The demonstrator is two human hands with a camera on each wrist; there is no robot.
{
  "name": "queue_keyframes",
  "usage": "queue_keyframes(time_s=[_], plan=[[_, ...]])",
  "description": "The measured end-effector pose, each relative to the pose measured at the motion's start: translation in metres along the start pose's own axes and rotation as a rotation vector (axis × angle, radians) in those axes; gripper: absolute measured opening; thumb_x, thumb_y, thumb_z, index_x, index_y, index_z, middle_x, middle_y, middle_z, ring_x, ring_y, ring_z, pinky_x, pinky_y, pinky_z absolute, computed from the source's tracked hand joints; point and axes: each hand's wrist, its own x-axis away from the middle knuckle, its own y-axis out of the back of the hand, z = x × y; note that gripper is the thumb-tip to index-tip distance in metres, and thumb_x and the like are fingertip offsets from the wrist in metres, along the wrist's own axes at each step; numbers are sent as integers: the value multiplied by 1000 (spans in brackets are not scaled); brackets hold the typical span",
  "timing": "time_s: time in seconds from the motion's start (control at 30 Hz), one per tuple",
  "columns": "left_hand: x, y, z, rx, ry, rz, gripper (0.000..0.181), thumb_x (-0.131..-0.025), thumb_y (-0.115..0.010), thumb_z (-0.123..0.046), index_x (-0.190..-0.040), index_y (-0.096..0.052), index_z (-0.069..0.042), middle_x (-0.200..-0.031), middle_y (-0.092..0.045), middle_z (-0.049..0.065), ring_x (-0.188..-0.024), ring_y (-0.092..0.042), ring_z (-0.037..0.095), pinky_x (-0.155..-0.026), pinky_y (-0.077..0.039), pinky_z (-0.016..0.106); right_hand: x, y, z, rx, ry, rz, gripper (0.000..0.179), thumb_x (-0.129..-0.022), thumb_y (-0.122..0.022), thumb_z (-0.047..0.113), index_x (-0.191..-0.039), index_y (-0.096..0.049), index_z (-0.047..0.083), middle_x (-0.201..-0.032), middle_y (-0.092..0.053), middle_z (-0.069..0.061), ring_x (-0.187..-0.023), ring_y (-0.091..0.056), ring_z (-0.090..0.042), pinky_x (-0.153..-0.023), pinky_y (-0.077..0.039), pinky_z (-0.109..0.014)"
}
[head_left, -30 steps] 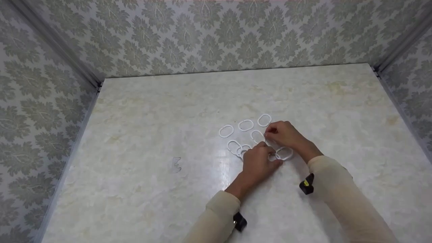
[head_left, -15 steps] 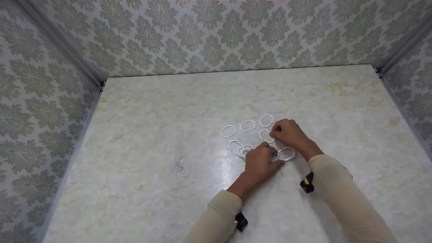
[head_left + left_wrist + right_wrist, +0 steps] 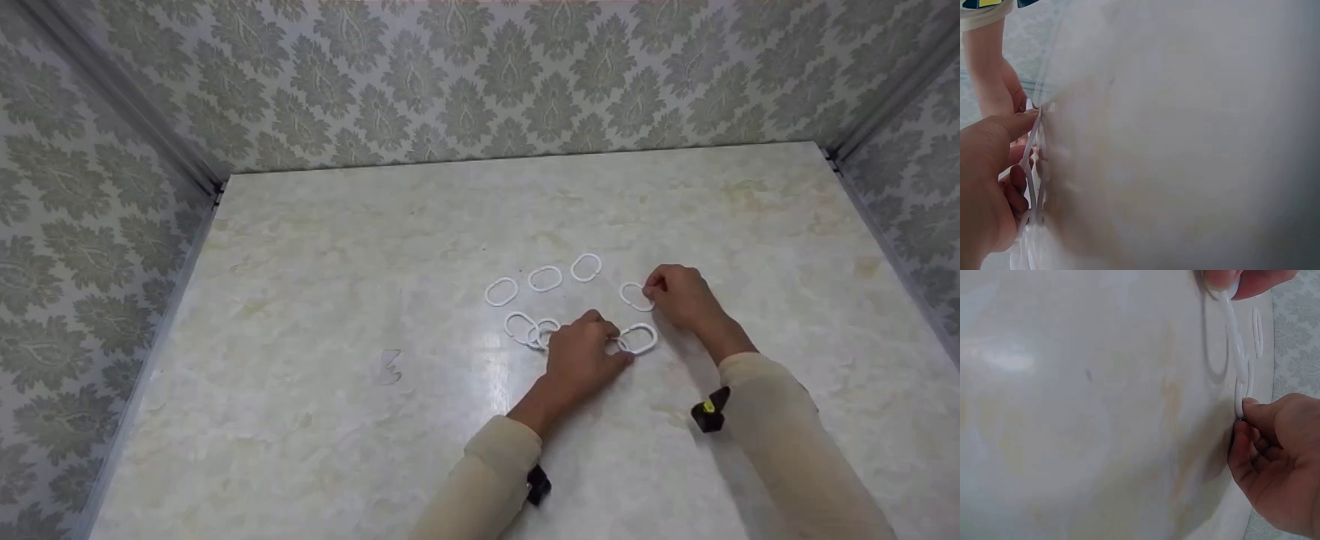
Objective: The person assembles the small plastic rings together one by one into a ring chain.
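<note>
My left hand (image 3: 583, 356) rests low over the tabletop, its thumb and fingers holding a chain of white oval links (image 3: 655, 339). Some of that chain sticks out to the left of the hand, and its middle is hidden beneath the fingers. In the left wrist view, thin white links (image 3: 1028, 152) pass between thumb and fingers. My right hand (image 3: 682, 300) pinches the right end of a single white oval link (image 3: 628, 305), apart from the chain. The right wrist view shows this link (image 3: 1239, 398) between thumb and fingertips.
Behind the hands, three loose white oval links (image 3: 502, 279) lie in a slanting row. A small jagged-edged outline mark or clear piece (image 3: 391, 367) is on the tabletop (image 3: 300, 262) to the left. Patterned walls (image 3: 465, 82) border the table.
The right hand has moved to the right, carrying the single link away from the left hand. The left hand keeps its hold on the chain nearly in place.
</note>
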Motion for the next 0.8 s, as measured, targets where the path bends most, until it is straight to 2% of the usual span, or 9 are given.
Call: queue_keyframes(time_s=[0.13,0.27,0.4,0.53,0.63,0.8], plan=[[-3,-1,-2,-30,-14,4,28,-85,-76,-42,-105,-80,-22,-93,-66,-4,-64,-54,11,-56,-39,28,5,1,-8,-54,-9,15,17,-102,-55,11,-105,-63,-5,-96,-63,-17,-86,-55,-24,-76,-42,-32],[-5,-2,-5,-54,-21,14,26,-87,-75,-42,-104,-79,-23,-96,-66,-4,-67,-62,15,-59,-45,30,8,3,-17,-146,-25,15,20,-103,-55,12,-109,-61,-6,-96,-63,-14,-82,-55,-14,-73,-44,-25],[-6,-4,-9,-80,-32,28,27,-90,-72,-42,-108,-79,-23,-100,-67,-4,-75,-68,17,-65,-51,32,11,5,-25,-250,-39,14,21,-103,-58,12,-112,-61,-7,-90,-64,-3,-76,-55,-3,-67,-47,-18],[-7,-4,-11,-99,-44,31,30,-92,-71,-42,-113,-78,-23,-104,-67,-3,-79,-71,18,-69,-54,32,14,6,-31,-392,-54,38,28,-103,-58,11,-121,-60,-11,-90,-62,11,-78,-56,4,-69,-50,-16],[-9,-5,-11,-110,-58,21,28,-92,-71,-42,-111,-78,-23,-105,-68,-3,-79,-71,19,-68,-55,33,16,7,-35,-479,-80,71,36,-105,-55,13,-129,-55,-13,-93,-61,18,-80,-56,6,-71,-51,-15],[-10,-7,-10,-80,-42,16,28,-90,-73,-41,-110,-78,-23,-103,-67,-3,-77,-68,18,-66,-53,33,18,11,-36,-510,-106,116,40,-106,-52,15,-134,-52,-13,-89,-62,17,-76,-56,3,-69,-51,-17]])
